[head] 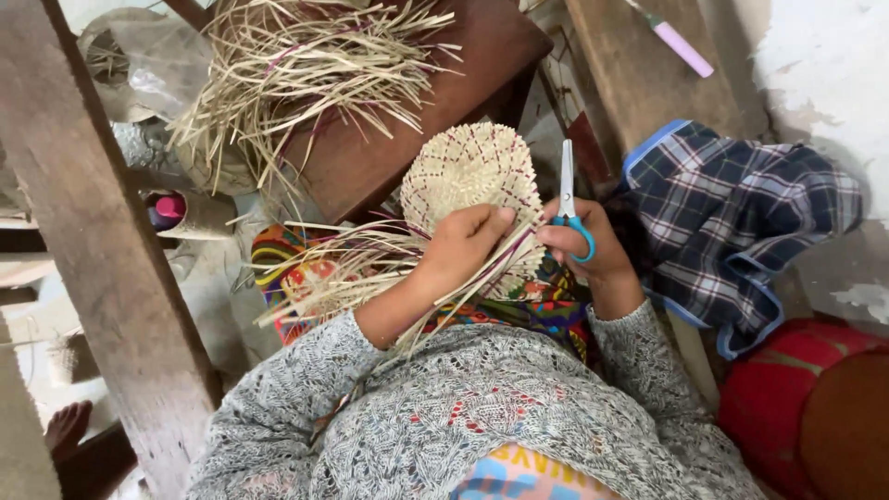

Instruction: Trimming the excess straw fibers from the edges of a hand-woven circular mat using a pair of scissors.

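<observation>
— What has the left hand [463,245] got?

— A woven piece [474,171], pale straw, rounded, with a thin purple thread running through the weave. The grip is closed on its lower edge, thumb on top, fingers curled under. The piece stands up from the hand, over the person's lap.

— And the loose ends?

— Long unwoven strands [333,268] fan out to the left from under that hand, a few purple ones among them. They lie across a bright patterned cloth [278,255] on the lap.

— The right hand [583,245]?

— It holds scissors [568,190] with blue handles. The grip is shut round the handles, a finger through the lower loop. The blades point up and look closed, just beside the right edge of the woven piece; I cannot tell whether they touch it.

— What is around them?

— Above the woven piece, a dark brown wooden table [444,102] carries a heap of loose straw [306,56]. To the right lies a checked cloth [732,213], dark blue with a light blue border. Below it, something red [778,389]. A heavy wooden beam [102,250] runs down the left side, with a pink-capped container [169,208] beside it. At the upper right, a lilac-handled tool [683,48] rests on a plank. The sleeves are grey knit.
</observation>
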